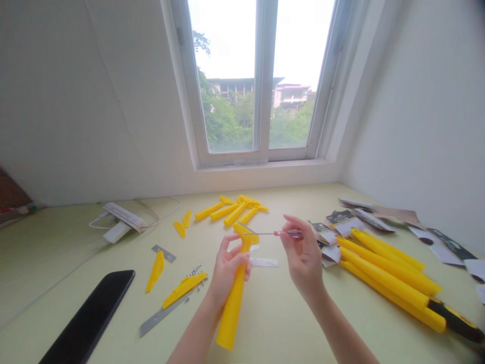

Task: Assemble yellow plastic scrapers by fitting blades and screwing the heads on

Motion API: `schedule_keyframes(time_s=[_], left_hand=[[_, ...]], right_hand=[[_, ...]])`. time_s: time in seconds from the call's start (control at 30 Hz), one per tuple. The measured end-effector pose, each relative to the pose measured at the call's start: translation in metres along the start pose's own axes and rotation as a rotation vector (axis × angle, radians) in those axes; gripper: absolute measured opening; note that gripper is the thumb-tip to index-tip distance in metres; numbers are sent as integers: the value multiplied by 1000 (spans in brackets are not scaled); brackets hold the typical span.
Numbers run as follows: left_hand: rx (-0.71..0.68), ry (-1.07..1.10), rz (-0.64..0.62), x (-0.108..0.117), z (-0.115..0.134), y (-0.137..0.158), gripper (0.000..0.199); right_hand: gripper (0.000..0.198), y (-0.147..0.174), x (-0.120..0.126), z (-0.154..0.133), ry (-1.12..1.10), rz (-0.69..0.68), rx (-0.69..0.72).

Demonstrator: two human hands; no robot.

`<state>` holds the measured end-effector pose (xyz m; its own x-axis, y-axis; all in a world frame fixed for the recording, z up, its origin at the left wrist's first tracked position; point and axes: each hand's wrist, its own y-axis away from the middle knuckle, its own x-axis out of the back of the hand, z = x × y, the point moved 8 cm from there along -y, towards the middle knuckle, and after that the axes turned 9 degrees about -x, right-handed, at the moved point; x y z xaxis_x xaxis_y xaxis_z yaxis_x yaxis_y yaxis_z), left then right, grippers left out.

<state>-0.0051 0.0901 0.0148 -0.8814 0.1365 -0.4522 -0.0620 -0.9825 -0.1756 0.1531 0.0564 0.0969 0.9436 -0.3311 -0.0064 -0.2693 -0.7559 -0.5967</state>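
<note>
My left hand (pixel 232 264) is wrapped round the upper part of a yellow plastic scraper handle (pixel 232 313), whose wide head points away from me. In my right hand (pixel 303 253) is a small screwdriver (pixel 290 234) with a reddish, see-through grip, pinched between thumb and fingers. Its thin shaft runs left, and the tip meets the scraper's head; whether it sits in a screw is too small to tell. A thin grey edge, perhaps a blade, shows at the head. Behind my left hand lies a clear plastic strip (pixel 265 262).
Several yellow handles (pixel 227 210) lie at the back. Loose yellow head pieces (pixel 155 270), grey blades (pixel 162 316) and small screws (pixel 197 270) are at left, near a black phone (pixel 91 316) and a power strip (pixel 125 217). At right are yellow tubes (pixel 386 268) and cardboard packaging (pixel 344 222).
</note>
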Motion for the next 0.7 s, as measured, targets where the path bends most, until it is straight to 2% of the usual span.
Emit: schedule_keyframes(time_s=[0.07, 0.2, 0.43, 0.53, 0.7], left_hand=[[3, -3, -6, 0, -1, 0, 40], [6, -16, 9, 2, -2, 0, 41], [14, -23, 34, 4, 0, -1, 45], [5, -26, 51, 6, 2, -1, 45], [6, -24, 66, 6, 4, -1, 44]], right_hand=[[32, -1, 1, 2, -76, 6, -13], [22, -1, -3, 6, -115, -61, -26], [18, -2, 1, 0, 177, -71, 43], [11, -4, 3, -6, 323, -67, 98], [11, -6, 3, -8, 382, -82, 96]])
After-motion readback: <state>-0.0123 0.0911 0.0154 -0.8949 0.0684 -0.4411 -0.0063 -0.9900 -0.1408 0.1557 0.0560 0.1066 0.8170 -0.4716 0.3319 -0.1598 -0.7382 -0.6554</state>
